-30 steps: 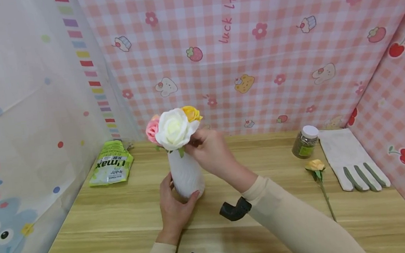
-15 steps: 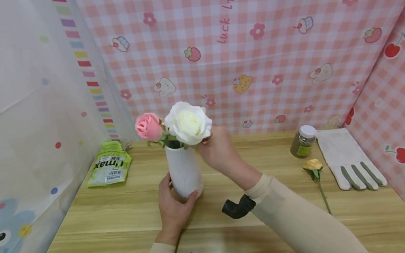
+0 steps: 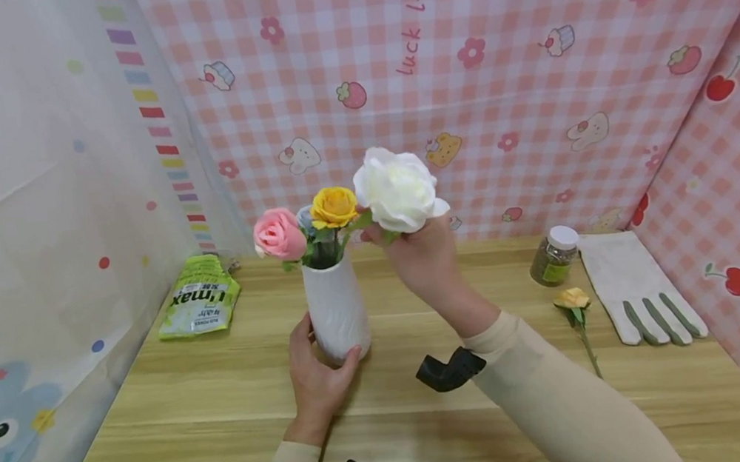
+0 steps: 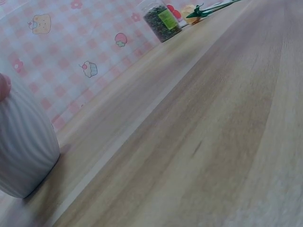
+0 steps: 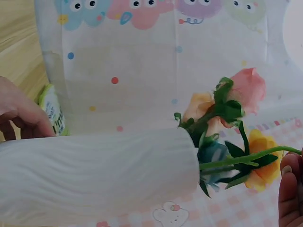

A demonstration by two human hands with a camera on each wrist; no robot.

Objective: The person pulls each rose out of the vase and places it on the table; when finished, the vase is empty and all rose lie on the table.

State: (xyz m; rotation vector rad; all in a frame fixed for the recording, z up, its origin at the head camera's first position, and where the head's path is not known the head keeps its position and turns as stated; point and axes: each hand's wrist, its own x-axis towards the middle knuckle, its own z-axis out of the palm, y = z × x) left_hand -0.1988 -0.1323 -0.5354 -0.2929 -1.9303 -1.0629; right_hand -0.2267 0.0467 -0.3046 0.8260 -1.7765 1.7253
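Just right of centre in the head view, your right hand (image 3: pixel 421 256) pinches the white rose (image 3: pixel 399 189) beneath its bloom. From those fingers, its green stem (image 5: pixel 222 162) slopes down leftward into the upright vase (image 3: pixel 336 309), left of centre; your left hand (image 3: pixel 321 388), lower, curls round the base, farther from the mouth.

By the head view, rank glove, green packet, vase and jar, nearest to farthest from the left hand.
1. Vase, held in the left hand
2. Green packet, back left
3. Jar, back right
4. Glove, right of the jar
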